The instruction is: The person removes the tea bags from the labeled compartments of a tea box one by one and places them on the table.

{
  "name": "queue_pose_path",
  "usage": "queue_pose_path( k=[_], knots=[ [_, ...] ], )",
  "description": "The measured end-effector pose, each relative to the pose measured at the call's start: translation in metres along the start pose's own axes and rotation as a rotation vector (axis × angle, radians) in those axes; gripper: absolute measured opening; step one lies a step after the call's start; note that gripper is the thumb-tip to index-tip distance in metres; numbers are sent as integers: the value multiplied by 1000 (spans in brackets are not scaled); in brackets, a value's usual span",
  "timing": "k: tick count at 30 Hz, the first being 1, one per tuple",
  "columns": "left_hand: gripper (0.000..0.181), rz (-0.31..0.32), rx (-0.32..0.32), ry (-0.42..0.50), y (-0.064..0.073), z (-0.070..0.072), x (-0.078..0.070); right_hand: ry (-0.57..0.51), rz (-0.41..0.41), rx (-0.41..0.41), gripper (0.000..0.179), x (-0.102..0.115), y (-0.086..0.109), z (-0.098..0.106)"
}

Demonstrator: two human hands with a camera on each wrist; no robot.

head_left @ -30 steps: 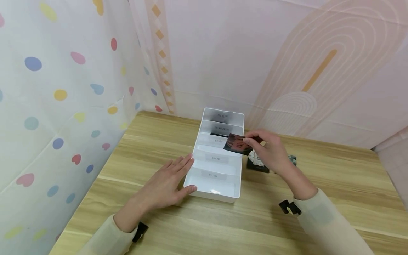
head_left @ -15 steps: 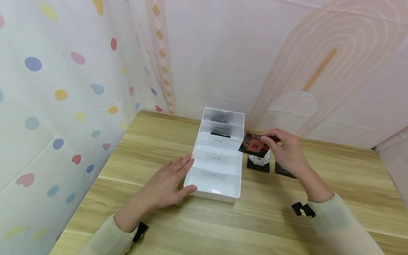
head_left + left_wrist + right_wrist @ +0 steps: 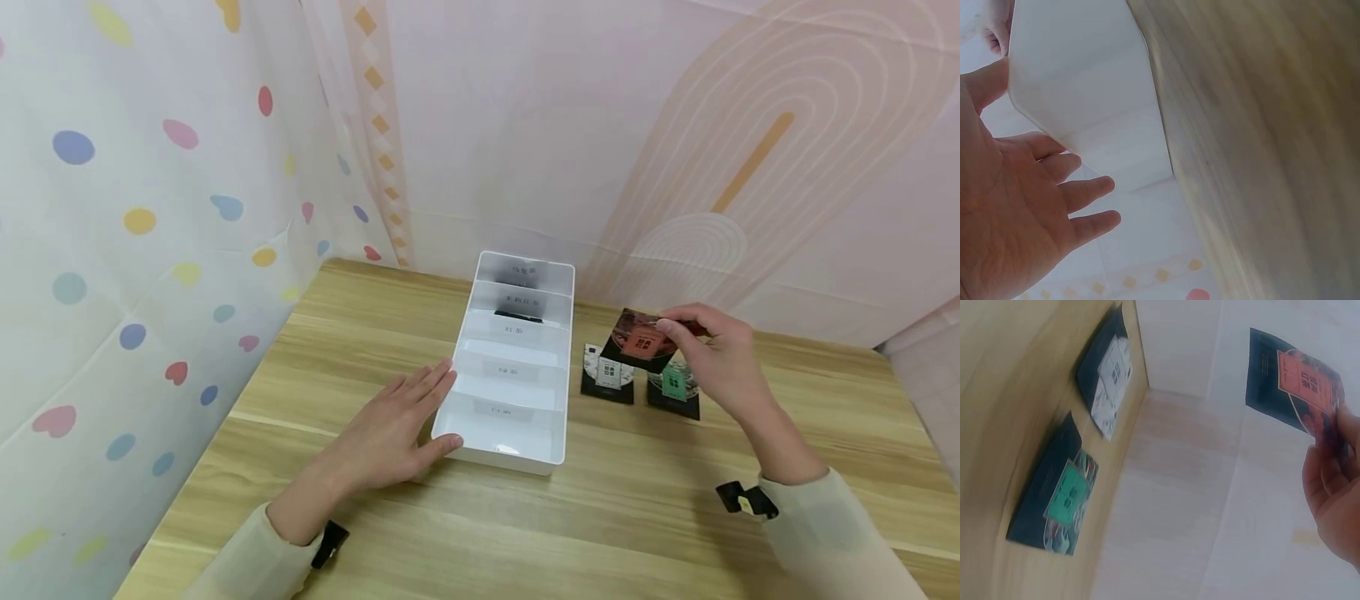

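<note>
My right hand [image 3: 708,354] pinches a tea sachet with a red label [image 3: 640,340] by its edge, held up above the table. Two more sachets lie beneath it: one with a white label [image 3: 608,377], one with a green label [image 3: 674,385]. The right wrist view shows the red-labelled sachet [image 3: 1297,386] at the fingertips, well away from the other two. My left hand [image 3: 386,429] rests with extended fingers along the near left rim of a white divided box [image 3: 558,425]. In the left wrist view its fingertips [image 3: 1105,184] are at the box wall.
Labelled partitions split the box into several compartments. A dark sachet edge [image 3: 518,317] shows inside a rear compartment. The wooden table [image 3: 600,517] ends at a patterned curtain [image 3: 510,125] behind, and a dotted curtain [image 3: 150,292] hangs on the left.
My right hand has carried the red-labelled sachet from over the box to the right, above the other sachets, uncovering them more. The left hand has stayed at the box.
</note>
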State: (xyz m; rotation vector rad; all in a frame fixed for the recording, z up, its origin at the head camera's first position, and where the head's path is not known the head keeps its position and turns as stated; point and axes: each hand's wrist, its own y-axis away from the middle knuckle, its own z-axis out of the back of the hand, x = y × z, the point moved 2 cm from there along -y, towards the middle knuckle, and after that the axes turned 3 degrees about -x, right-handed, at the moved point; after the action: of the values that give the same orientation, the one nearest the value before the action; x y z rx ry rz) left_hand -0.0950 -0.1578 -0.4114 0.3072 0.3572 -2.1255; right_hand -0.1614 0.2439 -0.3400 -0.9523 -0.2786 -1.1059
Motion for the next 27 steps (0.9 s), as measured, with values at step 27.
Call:
queue_pose_path(
  k=[27],
  knots=[
    [85, 3, 1, -4, 0, -2, 1, 125, -211, -14, 18, -58, 22, 62]
  ],
)
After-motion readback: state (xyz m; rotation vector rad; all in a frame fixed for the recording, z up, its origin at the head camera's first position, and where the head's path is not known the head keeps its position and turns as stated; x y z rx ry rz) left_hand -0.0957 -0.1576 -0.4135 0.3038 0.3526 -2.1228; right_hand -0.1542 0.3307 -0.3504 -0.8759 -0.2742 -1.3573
